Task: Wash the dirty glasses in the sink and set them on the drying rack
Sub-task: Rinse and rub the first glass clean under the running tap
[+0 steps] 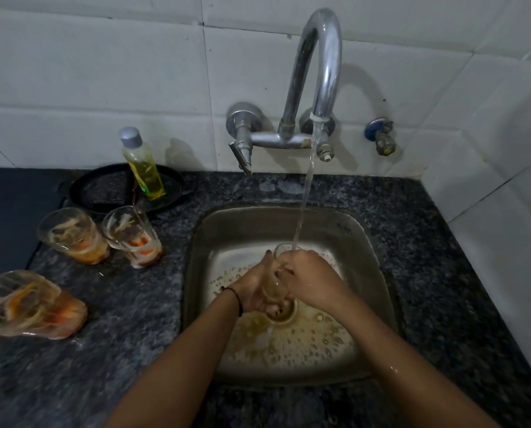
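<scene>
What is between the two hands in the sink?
Head view: a glass, gripped by the left hand and the right hand, its mouth under the water stream.

bottle of yellow liquid, black pan, speckled dark counter

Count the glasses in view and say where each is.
4. One glass under the tap, held by the left hand and right hand. Three dirty ones stand on the counter left of the sink: two by the bottle, one nearer.

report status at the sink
Left hand and right hand grip glass under running tap. Three dirty glasses wait on counter. Drying rack not in view.
</scene>
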